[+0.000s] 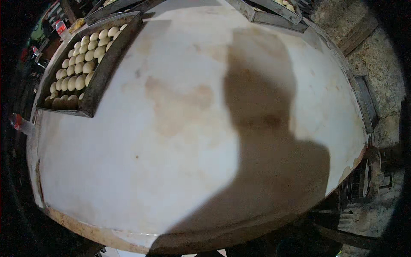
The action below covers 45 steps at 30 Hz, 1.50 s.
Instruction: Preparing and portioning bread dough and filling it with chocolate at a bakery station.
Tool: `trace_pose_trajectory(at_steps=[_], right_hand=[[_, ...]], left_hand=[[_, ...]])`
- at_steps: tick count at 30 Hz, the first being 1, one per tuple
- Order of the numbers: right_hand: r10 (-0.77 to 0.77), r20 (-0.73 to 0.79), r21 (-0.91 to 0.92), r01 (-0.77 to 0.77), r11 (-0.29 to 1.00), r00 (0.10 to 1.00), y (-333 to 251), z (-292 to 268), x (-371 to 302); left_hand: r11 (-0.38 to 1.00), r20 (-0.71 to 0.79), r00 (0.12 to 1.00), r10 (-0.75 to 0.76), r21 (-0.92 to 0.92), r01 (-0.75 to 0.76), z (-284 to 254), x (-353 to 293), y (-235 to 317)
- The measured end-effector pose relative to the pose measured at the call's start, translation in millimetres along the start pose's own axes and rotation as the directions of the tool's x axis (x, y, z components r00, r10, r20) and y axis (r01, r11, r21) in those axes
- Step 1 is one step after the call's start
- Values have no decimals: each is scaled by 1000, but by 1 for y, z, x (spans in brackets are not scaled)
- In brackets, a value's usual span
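Neither of my hands is in the picture. Before me spreads a large white tabletop (pixel 184 171) with brownish stains, and a dark shadow of a head and shoulders falls across its right half. At the far left stands a dark metal tray (pixel 114 60) with raised sides. Rows of pale, rounded pieces (pixel 88 67) fill it; they look like small dough balls or buns, and the exact kind is unclear.
Another metal tray (pixel 274 19) holding pale pieces sits at the far right edge, with part of one more at the far left. Clear plastic bottles with red labels, one upper (pixel 61 29) and one lower (pixel 25 125), stand along the left side. A rough wall (pixel 385 55) rises at right.
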State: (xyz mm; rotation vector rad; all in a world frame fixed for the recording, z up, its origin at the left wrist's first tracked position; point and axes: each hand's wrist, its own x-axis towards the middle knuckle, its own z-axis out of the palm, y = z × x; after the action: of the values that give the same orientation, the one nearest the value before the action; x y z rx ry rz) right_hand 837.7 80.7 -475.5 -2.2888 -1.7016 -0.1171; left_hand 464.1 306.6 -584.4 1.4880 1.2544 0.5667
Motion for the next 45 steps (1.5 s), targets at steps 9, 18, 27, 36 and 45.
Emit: trace_pose_trajectory(at_steps=[9,18,27,36,45], right_hand=[[-2,135,15,0,1000,991,15,-1,-17],[-28,256,77,9,997,966,14,-6,-29],[-63,357,195,-9,981,932,-13,3,-49],[-114,440,317,-35,948,891,-38,9,-62],[-256,509,457,-6,889,822,-113,-6,-68]], left_hand=[[967,52,995,-89,-235,98,43,2,-24],[886,83,983,-167,-425,186,51,-13,-35],[797,106,966,-237,-547,256,20,-37,-42],[697,131,948,-291,-650,304,-12,-58,-33],[569,97,930,-353,-767,296,-94,-122,-9]])
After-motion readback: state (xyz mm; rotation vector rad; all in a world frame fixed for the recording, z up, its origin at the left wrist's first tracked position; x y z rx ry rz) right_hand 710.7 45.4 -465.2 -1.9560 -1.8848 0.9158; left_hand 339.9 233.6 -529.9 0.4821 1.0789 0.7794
